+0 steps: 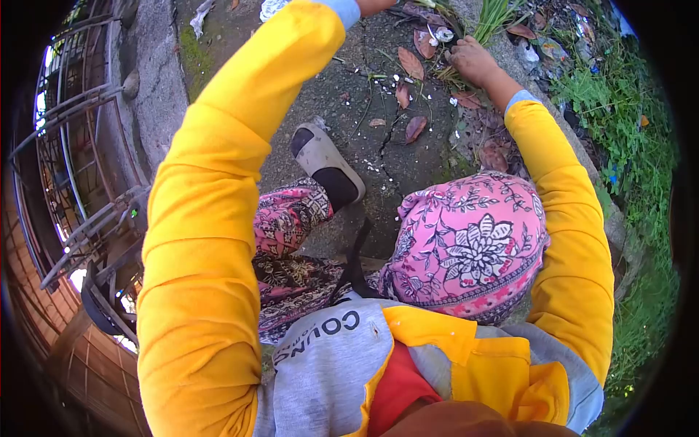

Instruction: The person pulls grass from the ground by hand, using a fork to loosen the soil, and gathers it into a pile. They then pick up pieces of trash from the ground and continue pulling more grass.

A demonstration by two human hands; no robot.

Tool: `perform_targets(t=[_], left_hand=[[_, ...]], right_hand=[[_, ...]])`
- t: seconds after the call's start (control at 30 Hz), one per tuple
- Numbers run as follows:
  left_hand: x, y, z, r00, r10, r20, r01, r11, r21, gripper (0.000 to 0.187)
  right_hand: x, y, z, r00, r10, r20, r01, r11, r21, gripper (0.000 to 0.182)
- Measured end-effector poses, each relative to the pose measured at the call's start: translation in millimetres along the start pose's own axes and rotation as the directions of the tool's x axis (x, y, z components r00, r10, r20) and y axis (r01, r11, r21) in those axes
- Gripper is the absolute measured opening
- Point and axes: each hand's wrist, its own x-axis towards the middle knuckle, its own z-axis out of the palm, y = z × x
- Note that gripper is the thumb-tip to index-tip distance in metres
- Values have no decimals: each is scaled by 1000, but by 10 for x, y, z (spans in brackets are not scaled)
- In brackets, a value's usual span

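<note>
My right hand (475,63) is low over the concrete with its fingers curled around the base of a tuft of long green grass (497,20). The blades fan out above the knuckles toward the top edge. Only the wrist and a sliver of my left hand (373,5) show at the top edge; its fingers are out of frame, so what it touches is hidden. Brown dry leaves (411,64) and a crumpled white scrap (443,34) lie between the two hands.
Cracked concrete (342,95) runs under my sandalled foot (328,156). My bent knee (466,244) in pink patterned cloth rises in front. Green weeds (619,124) with litter border the right side. Metal racks (80,160) stand at the left.
</note>
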Motion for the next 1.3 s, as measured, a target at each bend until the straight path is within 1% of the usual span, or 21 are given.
perform_targets(t=[0.1, 0.13, 0.23, 0.27, 0.33, 0.37, 0.47, 0.53, 0.63, 0.67, 0.73, 0.83, 0.93, 0.97, 1.03, 1.07, 1.1, 1.17, 1.2, 1.23, 1.3], left_hand=[[-252, 219, 14, 954, -217, 208, 233, 971, -52, 38], [-372, 282, 126, 921, -297, 254, 341, 928, -152, 40], [-725, 578, 286, 810, -456, 369, 535, 833, -144, 47], [-932, 693, 572, 870, -481, 110, 490, 869, -73, 41], [-1164, 926, 698, 776, -583, 242, 626, 759, -178, 42], [-1253, 1026, 721, 720, -620, 312, 690, 689, -222, 42], [-1403, 1251, 733, 666, -639, 385, 739, 636, -224, 42], [-1484, 1276, 818, 629, -640, 441, 769, 596, -232, 43], [-1562, 1226, 949, 601, -658, 454, 796, 547, -260, 41], [-1407, 1331, 661, 601, -667, 441, 796, 548, -256, 46], [-1343, 1328, 639, 594, -692, 409, 804, 523, -284, 41], [-1267, 1317, 674, 580, -713, 393, 812, 472, -343, 38], [-1255, 1377, 723, 587, -728, 353, 794, 433, -426, 35], [-1242, 1393, 735, 592, -735, 330, 782, 426, -455, 34], [-1123, 1432, 627, 398, -682, 613, 902, 171, -396, 32], [-1052, 1461, 592, 290, -614, 734, 942, 46, -333, 32], [-1049, 1599, 714, 276, -705, 653, 904, -40, -425, 33], [-957, 1881, 912, 134, -466, 874, 672, -606, -426, 17], [-908, 2050, 1001, 115, -395, 912, 581, -717, -384, 17], [-873, 2235, 1114, 108, -318, 942, 482, -812, -329, 17], [-738, 2471, 1242, 29, -329, 944, 298, -899, -322, 20]], right_hand=[[-13, -35, -73, 999, 39, 28, -39, 999, -10, 13], [-16, -35, -75, 998, 46, 31, -45, 999, -18, 14], [-23, -22, -18, 994, 49, -99, -45, 998, 43, 15], [-11, -33, -48, 993, -3, -118, 4, 1000, 14, 15], [13, -119, -157, 983, -109, -151, 103, 994, -44, 15], [32, -160, -167, 990, -113, -89, 108, 992, -60, 15], [64, -270, -98, 994, -102, 36, 105, 989, -104, 15], [184, -295, 76, 991, 3, 137, 15, 991, -129, 15], [370, -355, 265, 962, 79, 260, -37, 986, -164, 16], [162, -462, -5, 952, 138, 272, -86, 977, -194, 16], [185, -591, -85, 919, 198, 340, -122, 965, -233, 17], [118, -490, 34, 894, 311, 322, -297, 950, -91, 20], [-21, -170, 309, 921, 176, 348, -197, 980, 27, 24], [-43, -194, 278, 907, 238, 347, -276, 959, 62, 25], [-111, -309, 181, 867, 357, 348, -424, 895, 139, 29], [-152, -245, 393, 898, 302, 321, -373, 909, 188, 34], [-147, -300, 334, 844, 385, 373, -491, 834, 250, 35], [-110, -412, 240, 705, 517, 486, -698, 628, 344, 38], [-172, -389, 628, 715, 597, 364, -699, 612, 370, 33], [-201, -420, 642, 631, 600, 491, -768, 392, 506, 30], [-195, -579, 517, 486, 483, 729, -785, -126, 607, 26]])
